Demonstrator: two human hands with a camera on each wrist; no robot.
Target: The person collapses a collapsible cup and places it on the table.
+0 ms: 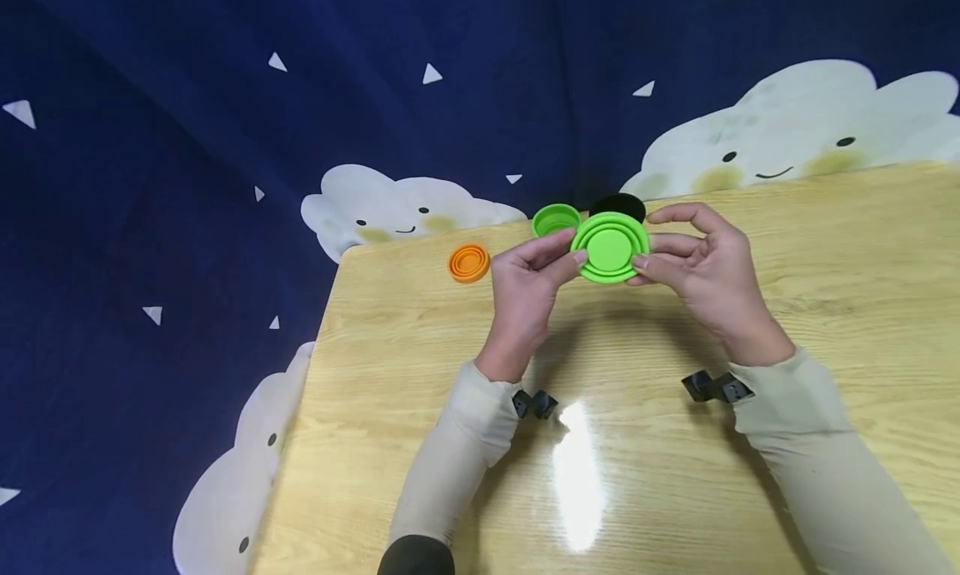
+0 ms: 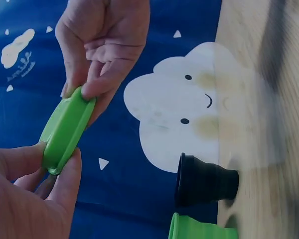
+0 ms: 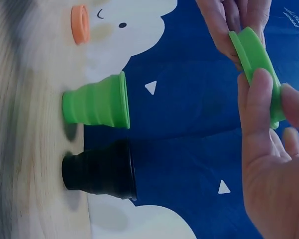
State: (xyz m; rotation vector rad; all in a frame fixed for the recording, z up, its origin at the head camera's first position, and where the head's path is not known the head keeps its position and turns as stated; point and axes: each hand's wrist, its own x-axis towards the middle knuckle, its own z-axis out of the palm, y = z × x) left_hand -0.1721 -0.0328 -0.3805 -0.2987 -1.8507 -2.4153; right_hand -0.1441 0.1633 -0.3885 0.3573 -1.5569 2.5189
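Note:
A bright green collapsible cup [image 1: 609,251], folded flat into rings, is held up above the table between both hands. My left hand [image 1: 525,296] pinches its left rim between thumb and fingers. On the opposite rim, my right hand [image 1: 708,279] pinches with the thumb in front and fingers behind. Seen from the left wrist, the folded cup [image 2: 67,130] is edge-on. Beyond the hands stand an expanded green cup [image 3: 95,102] and an expanded black cup [image 3: 99,170], side by side. To the left lies an orange collapsed cup [image 1: 468,263].
The light wooden table [image 1: 390,375] has its left edge and back edge in view. A dark blue cloth [image 1: 187,183] with white clouds and triangles hangs behind and beside it. Small black devices [image 1: 536,404] sit at both sleeve cuffs.

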